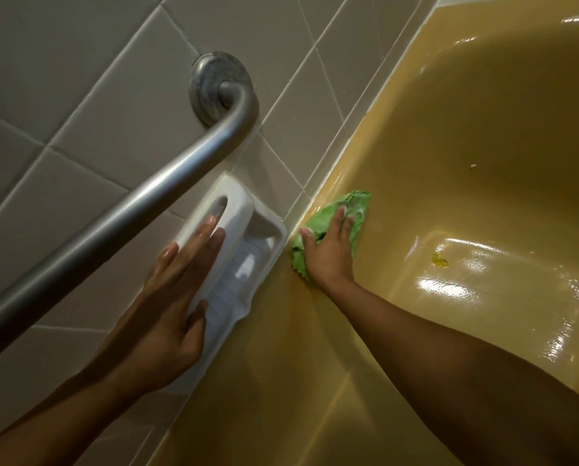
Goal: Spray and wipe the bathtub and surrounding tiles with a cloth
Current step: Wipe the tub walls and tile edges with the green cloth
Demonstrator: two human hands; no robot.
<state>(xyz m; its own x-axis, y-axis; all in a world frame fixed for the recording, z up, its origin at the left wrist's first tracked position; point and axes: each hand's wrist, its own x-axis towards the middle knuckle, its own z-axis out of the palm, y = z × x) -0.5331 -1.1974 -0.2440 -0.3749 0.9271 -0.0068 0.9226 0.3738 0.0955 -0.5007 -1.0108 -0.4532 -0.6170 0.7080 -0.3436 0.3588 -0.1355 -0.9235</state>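
Observation:
A mustard-yellow bathtub [466, 136] fills the right half of the view, wet and shiny on its floor. My right hand [328, 250] presses a green cloth [355, 210] flat against the tub's inner wall, just below the rim where it meets the white tiles [79, 95]. My left hand [177, 290] rests with straight fingers on the handle bar of a white ceramic soap dish [244, 240] set into the tiled wall. No spray bottle is in view.
A brushed metal grab bar [153, 196] runs diagonally across the tiles above my left hand, fixed at a round flange [210, 82]. A yellowish spot [439, 260] and a small white speck [473, 166] lie on the tub surface.

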